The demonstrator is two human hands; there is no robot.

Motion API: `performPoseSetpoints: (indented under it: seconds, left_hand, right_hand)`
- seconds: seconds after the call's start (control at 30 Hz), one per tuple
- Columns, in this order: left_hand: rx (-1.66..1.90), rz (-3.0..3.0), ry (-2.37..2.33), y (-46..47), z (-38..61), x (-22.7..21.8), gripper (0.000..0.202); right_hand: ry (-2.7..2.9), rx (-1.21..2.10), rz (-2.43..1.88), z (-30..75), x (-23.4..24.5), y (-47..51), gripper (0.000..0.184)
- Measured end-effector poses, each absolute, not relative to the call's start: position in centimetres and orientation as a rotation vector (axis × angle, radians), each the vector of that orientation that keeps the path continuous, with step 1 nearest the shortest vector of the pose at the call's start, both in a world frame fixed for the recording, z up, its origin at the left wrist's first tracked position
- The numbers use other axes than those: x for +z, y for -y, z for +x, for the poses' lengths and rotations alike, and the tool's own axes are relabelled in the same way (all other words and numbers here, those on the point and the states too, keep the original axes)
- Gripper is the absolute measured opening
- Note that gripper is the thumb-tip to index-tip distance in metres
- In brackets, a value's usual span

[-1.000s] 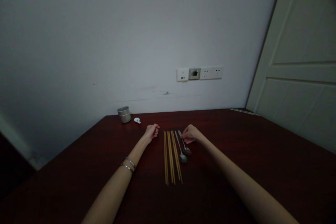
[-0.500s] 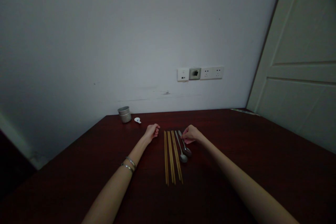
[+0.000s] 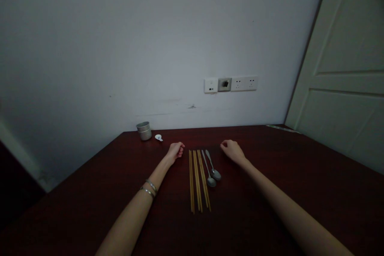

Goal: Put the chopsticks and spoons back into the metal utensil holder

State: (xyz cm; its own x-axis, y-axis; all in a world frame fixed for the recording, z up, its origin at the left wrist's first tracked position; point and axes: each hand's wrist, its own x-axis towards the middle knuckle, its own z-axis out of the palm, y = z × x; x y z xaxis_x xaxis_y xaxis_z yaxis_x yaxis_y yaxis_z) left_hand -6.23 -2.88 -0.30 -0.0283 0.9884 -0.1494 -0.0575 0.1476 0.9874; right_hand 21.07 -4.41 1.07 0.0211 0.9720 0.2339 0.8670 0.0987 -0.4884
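My left hand (image 3: 176, 150) rests on the table in a loose fist, left of the chopsticks, with nothing visible in it. Several wooden chopsticks (image 3: 196, 180) lie side by side in three pairs, pointing away from me. Directly to their right lies a long-handled metal spoon (image 3: 211, 182), and beside it a second metal spoon (image 3: 216, 175); both bowls face my side. Apart from the spoons, my right hand (image 3: 233, 150) sits to their right with its fingers curled closed, nothing showing in them.
A metal cup (image 3: 144, 131) stands at the far left of the dark red table (image 3: 255, 216), near the wall. Next to it lies a small white spoon-shaped piece (image 3: 159, 137). A flat strip (image 3: 282, 128) lies at the back right edge. Wall sockets (image 3: 244, 83) are above.
My right hand has let go of the right-hand spoon and moved away to the right. My left hand stays in place, and the chopsticks and spoons lie as before.
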Motion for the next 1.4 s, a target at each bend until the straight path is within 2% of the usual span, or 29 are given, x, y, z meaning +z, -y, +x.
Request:
performPoseSetpoints:
  seconds: [0.2, 0.53, 0.73, 0.9, 1.1, 1.4]
  left_hand:
    - [1.146, 1.090, -1.279, 3.0, -6.2, -0.3, 0.006]
    - [1.109, 1.176, -1.275, 2.5, -6.4, -1.2, 0.008]
    - [0.877, 1.219, -1.179, 3.6, -10.1, 3.4, 0.019]
    - [1.114, 1.157, -1.265, 4.1, -15.4, 7.2, 0.018]
    - [1.255, 0.990, -1.739, 2.4, -18.0, 5.1, 0.013]
    - [1.059, 0.893, -1.703, 0.8, -17.9, 2.4, 0.027]
  right_hand:
    - [2.056, -0.125, -1.808, 23.2, -1.8, 4.6, 0.037]
    - [2.069, -0.195, -1.756, 23.7, -3.5, 4.2, 0.039]
    - [2.093, -0.253, -1.733, 23.7, -3.6, 4.3, 0.039]
    - [2.094, -0.269, -1.709, 23.6, -3.6, 4.2, 0.038]
    - [2.093, -0.273, -1.710, 23.6, -3.7, 4.1, 0.037]
    - [2.076, -0.258, -1.745, 23.6, -3.9, 4.0, 0.038]
